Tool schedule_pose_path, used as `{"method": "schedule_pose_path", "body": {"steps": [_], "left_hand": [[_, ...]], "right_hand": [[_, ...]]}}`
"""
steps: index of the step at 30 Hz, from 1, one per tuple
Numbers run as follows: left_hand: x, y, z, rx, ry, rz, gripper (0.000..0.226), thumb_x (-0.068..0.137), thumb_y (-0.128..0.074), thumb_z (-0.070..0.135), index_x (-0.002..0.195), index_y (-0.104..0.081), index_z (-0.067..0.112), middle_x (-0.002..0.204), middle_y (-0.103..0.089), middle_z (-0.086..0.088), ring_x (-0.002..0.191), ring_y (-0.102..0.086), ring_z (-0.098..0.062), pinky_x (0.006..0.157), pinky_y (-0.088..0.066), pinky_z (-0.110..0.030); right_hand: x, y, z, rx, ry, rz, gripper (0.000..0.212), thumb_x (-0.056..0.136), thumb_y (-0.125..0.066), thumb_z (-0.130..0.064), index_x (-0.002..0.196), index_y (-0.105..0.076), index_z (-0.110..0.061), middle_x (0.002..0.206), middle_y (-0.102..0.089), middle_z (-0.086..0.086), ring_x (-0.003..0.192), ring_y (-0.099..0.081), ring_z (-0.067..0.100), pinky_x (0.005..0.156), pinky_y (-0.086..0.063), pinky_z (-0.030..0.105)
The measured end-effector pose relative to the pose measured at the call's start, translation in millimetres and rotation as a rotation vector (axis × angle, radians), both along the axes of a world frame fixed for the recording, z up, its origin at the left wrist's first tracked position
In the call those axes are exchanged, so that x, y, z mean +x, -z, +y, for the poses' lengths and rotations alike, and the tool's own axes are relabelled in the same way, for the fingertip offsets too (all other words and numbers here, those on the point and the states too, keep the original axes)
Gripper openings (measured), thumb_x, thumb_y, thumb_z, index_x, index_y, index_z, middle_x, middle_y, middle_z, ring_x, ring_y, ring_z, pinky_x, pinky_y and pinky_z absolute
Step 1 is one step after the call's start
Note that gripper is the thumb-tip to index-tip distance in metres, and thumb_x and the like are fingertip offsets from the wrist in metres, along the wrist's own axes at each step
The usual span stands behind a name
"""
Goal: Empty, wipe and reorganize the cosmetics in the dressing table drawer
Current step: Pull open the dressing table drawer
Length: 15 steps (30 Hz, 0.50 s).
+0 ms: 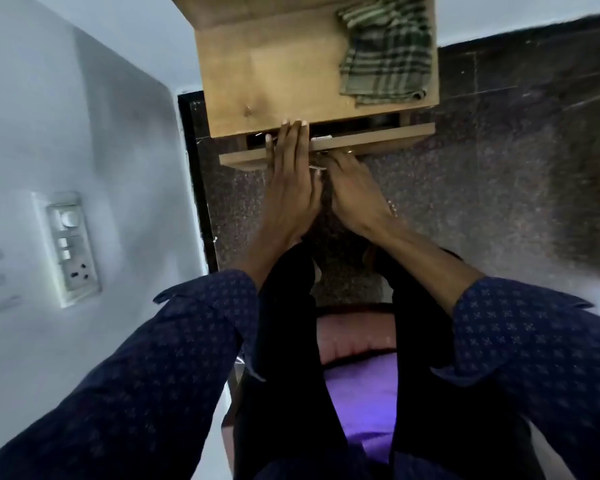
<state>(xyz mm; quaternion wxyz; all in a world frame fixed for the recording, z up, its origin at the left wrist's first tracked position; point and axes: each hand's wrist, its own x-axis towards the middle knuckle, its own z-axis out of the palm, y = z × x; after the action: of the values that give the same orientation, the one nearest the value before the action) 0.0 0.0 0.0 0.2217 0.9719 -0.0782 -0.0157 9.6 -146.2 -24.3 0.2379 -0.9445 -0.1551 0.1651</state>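
Sleeves [153, 358] nearest; hands [291, 188] at drawer [378, 136] (handle seemingly gripped).

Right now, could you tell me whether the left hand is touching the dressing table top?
Touching: in the head view, the left hand lies flat, its straight fingertips resting on the front edge of the dressing table top.

One dressing table [277, 74] at top centre, one drawer [378, 136] beneath its edge, one checked cloth [385, 53] upper right, two hands at centre, one switch panel [71, 245] at left.
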Motion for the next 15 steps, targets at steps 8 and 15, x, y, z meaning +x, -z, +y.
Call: {"method": "schedule_pose_path", "body": {"steps": [8, 15], "left_hand": [[-2.0, 87.8, 9.6, 0.043, 0.032, -0.179, 0.063, 0.107, -0.048, 0.018, 0.161, -0.026, -0.006, 0.17, -0.022, -0.022, 0.16, -0.014, -0.037, 0.128, -0.007, -0.061], [-14.7, 143.6, 12.1, 0.15, -0.039, -0.354, 0.059, 0.108, -0.039, 0.025, 0.161, -0.031, 0.002, 0.17, -0.026, -0.014, 0.161, -0.015, -0.031, 0.128, -0.011, -0.059]], "right_hand": [[-11.6, 88.3, 19.0, 0.029, 0.141, -0.286, 0.023, 0.097, -0.047, -0.015, 0.107, -0.067, -0.01, 0.109, -0.068, 0.012, 0.103, -0.061, 0.033, 0.089, -0.042, 0.043], [-21.6, 114.6, 16.7, 0.096, 0.113, -0.395, 0.019, 0.092, -0.052, -0.017, 0.089, -0.07, -0.013, 0.091, -0.07, 0.003, 0.084, -0.065, 0.03, 0.07, -0.045, 0.039]]}}
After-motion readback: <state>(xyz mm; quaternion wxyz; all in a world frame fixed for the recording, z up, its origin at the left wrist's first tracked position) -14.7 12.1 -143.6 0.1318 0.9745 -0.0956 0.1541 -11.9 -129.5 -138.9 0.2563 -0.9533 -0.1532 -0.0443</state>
